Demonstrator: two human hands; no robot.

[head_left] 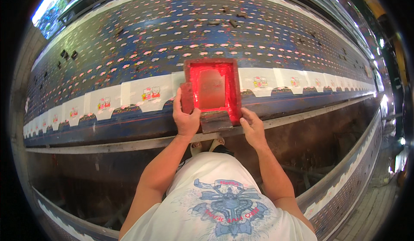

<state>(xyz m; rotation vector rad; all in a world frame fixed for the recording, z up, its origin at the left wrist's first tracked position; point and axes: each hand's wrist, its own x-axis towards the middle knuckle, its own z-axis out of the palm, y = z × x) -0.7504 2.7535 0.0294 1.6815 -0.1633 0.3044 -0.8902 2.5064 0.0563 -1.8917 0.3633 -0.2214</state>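
Note:
A screen printing frame, its inside smeared with wet red ink, lies over the row of white fabric pieces at the near edge of a long table. My left hand is closed around a red-stained block that looks like a squeegee, held upright at the frame's left side. At the lower right corner of the frame, my right hand grips the edge with curled fingers. White fabric pieces with small cartoon prints run out to both sides; the one beneath the frame is mostly hidden.
The long dark table is dotted with rows of small pink and white marks. Small dark objects lie scattered on it. A pale rail borders its near side. Behind me stands another table with white pieces along its edge.

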